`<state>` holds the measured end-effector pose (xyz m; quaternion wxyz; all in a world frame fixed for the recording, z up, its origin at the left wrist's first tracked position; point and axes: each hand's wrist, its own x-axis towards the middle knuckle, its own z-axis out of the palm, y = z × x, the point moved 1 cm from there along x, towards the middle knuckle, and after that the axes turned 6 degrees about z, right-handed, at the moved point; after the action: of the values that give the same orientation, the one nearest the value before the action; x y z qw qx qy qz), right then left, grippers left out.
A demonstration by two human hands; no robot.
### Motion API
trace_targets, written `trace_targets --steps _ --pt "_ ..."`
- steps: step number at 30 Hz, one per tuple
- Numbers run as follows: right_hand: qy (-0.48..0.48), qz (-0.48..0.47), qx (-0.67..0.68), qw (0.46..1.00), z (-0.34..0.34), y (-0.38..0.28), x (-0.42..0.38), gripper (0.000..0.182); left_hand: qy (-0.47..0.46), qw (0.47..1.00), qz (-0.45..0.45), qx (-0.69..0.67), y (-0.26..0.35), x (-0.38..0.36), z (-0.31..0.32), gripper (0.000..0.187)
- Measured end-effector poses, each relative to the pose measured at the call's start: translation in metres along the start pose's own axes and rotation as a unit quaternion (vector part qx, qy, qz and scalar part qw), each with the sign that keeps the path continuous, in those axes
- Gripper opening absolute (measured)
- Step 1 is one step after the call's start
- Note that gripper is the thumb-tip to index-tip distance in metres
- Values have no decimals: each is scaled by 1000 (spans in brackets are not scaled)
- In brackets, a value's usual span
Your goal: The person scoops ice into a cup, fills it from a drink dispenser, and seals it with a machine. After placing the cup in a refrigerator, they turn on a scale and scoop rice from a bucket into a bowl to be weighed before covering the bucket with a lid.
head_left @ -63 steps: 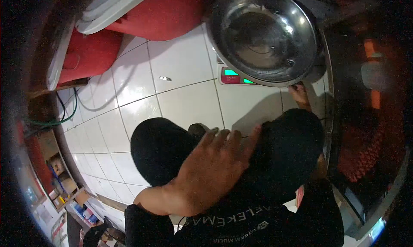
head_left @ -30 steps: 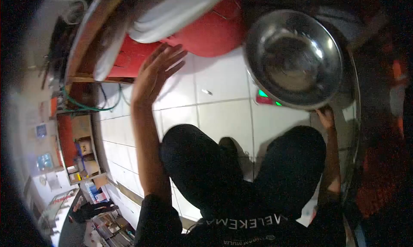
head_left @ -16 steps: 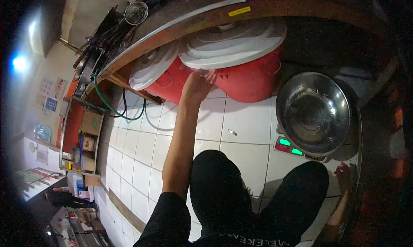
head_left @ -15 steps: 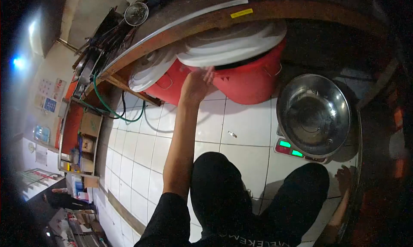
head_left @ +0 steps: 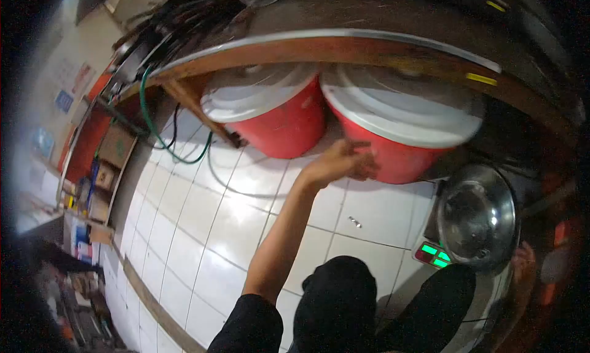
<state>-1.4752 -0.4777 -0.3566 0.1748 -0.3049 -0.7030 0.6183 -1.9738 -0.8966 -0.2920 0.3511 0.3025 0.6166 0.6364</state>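
Tiles (head_left: 178,242) are gleaming; my left hand (head_left: 353,161) is hovering, fingers spread, by a bucket (head_left: 405,162) whose likely stiff lid (head_left: 393,110) is inviting rim-gripping; my right hand (head_left: 523,264) is blurring unreadably.

Left hand (head_left: 345,162) before white-lidded red bucket (head_left: 402,162)

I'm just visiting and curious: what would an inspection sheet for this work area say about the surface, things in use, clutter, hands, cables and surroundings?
Surface: white tiled floor, shiny in places.
Things in use: metal bowl on a scale with lit green displays; two red buckets with white lids on.
Clutter: one small scrap on the tiles.
Hands: left hand in front of the bucket nearer the bowl, blurred, nothing seen held; right hand beside the bowl, contact unclear.
Cables: green hose hanging near a table leg.
Surroundings: wooden table above the buckets; boxes at far left.
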Motion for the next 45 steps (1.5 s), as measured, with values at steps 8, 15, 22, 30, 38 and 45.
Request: trace_targets --steps 8,15,22,30,38,45 --pt "-42 -16 -201 979 181 -136 4 57 499 832 127 -208 -26 -36 -244 48" --pt "-98 -3 -271 958 155 -105 16 56 379 806 250 -379 -77 -17 -267 21" --pt "-183 -15 -276 943 167 -151 11 43 490 784 220 -310 -71 -64 -195 44" --pt "-338 -100 -217 910 304 -170 69 45 487 813 184 -261 -62 -173 -80 48" --pt "-369 14 -2 929 491 -165 131 69 587 749 93 -292 -42 -327 7 55" --pt "-453 -75 -50 887 522 -141 138 75 642 754 26 -137 -15 -372 -23 42"
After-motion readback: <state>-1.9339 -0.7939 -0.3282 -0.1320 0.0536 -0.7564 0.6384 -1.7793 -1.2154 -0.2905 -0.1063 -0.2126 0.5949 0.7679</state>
